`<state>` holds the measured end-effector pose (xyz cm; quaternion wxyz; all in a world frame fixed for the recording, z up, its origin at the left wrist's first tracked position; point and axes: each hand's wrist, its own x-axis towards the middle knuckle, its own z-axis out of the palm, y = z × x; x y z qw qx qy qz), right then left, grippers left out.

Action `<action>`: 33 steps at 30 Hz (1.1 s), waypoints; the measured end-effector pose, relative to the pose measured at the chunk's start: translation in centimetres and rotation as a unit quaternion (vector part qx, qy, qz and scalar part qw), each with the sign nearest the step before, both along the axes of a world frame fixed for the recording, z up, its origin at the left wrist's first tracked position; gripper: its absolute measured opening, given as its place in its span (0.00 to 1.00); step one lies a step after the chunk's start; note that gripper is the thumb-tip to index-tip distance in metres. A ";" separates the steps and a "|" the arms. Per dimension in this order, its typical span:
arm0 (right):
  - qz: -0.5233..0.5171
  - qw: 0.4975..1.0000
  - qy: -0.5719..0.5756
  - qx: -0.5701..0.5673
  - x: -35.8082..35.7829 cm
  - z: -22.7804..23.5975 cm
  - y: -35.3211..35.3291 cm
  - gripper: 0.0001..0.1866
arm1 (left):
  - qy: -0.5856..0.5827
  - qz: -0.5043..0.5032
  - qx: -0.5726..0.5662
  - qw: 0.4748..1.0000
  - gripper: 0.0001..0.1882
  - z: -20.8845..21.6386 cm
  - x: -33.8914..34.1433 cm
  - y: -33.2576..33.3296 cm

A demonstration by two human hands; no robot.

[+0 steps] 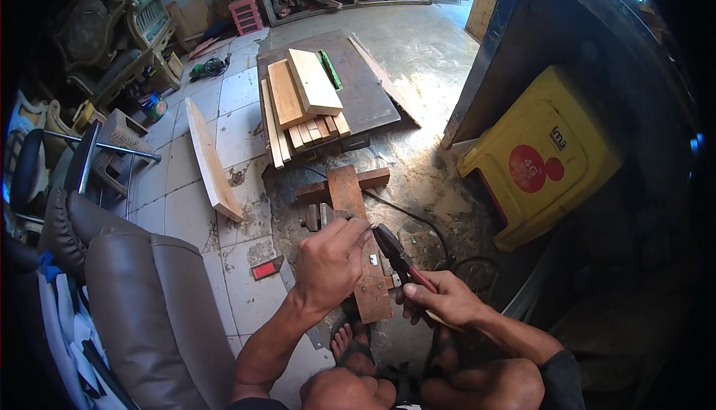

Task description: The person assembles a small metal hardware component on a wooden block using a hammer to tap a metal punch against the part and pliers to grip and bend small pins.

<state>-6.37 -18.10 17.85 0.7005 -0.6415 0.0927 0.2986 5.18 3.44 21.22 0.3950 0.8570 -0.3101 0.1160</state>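
My right hand point(446, 298) is wrapped round the red handles of a pair of pliers point(394, 252), whose dark jaws point up and to the left. Just left of the jaw tips, my left hand point(332, 259) is closed in a pinch. What its fingers hold is too small to make out. Beneath both hands lies a narrow brown wooden board point(347, 190), with a small white piece point(374, 259) on it. A metal clamp-like block point(318, 216) shows behind my left hand, partly covered by it.
Ahead stands a low dark table point(365, 100) stacked with wooden planks point(313, 85). A loose board point(210, 160) and a red-and-black square point(267, 268) are on the tiles at left. A yellow plastic stool point(548, 156) stands right, a brown padded seat point(142, 313) left. A black cable point(410, 216) crosses the floor.
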 end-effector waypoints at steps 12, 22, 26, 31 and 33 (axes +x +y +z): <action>0.058 0.991 0.078 0.088 1.2 2.8 -2.1 0.25 | -0.285 -0.165 0.127 0.936 0.13 0.6 1.9 1.8; 0.005 0.993 0.071 0.092 0.4 3.4 0.5 0.22 | -0.185 -0.083 0.064 0.977 0.11 -1.8 0.8 0.7; 0.007 0.993 0.095 0.071 0.9 4.6 -0.2 0.22 | -0.162 -0.118 0.082 0.976 0.12 -1.3 1.7 1.2; 0.008 0.984 0.092 0.151 0.2 3.1 -1.1 0.24 | -0.159 -0.152 0.049 0.974 0.18 -0.8 2.9 1.7; 0.027 0.984 0.100 0.148 0.5 3.4 -1.5 0.23 | -0.173 -0.171 0.043 0.969 0.19 -0.8 3.1 1.8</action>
